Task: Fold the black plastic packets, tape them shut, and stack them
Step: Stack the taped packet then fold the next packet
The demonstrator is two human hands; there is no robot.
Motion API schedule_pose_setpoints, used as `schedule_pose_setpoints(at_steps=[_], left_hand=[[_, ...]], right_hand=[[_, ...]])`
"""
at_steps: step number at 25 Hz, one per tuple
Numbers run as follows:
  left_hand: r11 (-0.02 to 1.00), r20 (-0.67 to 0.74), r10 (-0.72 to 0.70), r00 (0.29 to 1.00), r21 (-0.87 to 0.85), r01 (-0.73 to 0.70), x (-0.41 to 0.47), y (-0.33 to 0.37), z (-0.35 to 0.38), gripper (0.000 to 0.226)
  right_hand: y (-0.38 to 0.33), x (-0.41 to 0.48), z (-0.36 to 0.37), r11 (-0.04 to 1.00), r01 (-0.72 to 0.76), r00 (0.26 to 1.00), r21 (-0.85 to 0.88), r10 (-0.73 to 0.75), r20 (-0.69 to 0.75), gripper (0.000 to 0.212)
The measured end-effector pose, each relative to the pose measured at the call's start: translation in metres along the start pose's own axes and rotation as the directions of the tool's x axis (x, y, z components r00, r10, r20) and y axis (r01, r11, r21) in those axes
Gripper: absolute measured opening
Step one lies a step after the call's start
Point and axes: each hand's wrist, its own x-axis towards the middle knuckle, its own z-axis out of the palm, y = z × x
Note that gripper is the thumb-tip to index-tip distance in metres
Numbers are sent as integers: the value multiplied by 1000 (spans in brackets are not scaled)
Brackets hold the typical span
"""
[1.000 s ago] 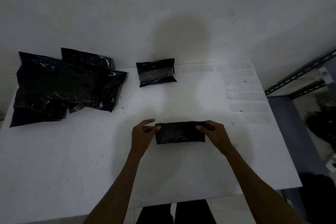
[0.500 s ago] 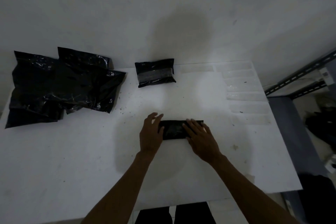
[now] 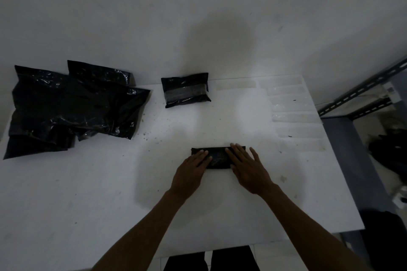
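pressing the folded black packet, left grip and right grip lie flat-fingered.

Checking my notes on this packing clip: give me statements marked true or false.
1. The left hand and right hand lie flat on the folded packet. True.
2. A taped packet sits near the far edge of the table. True.
3. Unfolded packets are piled on the right. False: the pile of unfolded packets lies on the left.
4. The right hand holds a tape strip. False: the tape strips lie on the table's right side.
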Motion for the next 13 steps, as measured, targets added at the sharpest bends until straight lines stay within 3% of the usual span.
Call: schedule_pose_setpoints(at_steps=[13], left_hand=[[998,58,-56,997,0,56,8,-3,6,66]], right_hand=[[-1,-10,9,992,37,992,-117,-51,-113,67]])
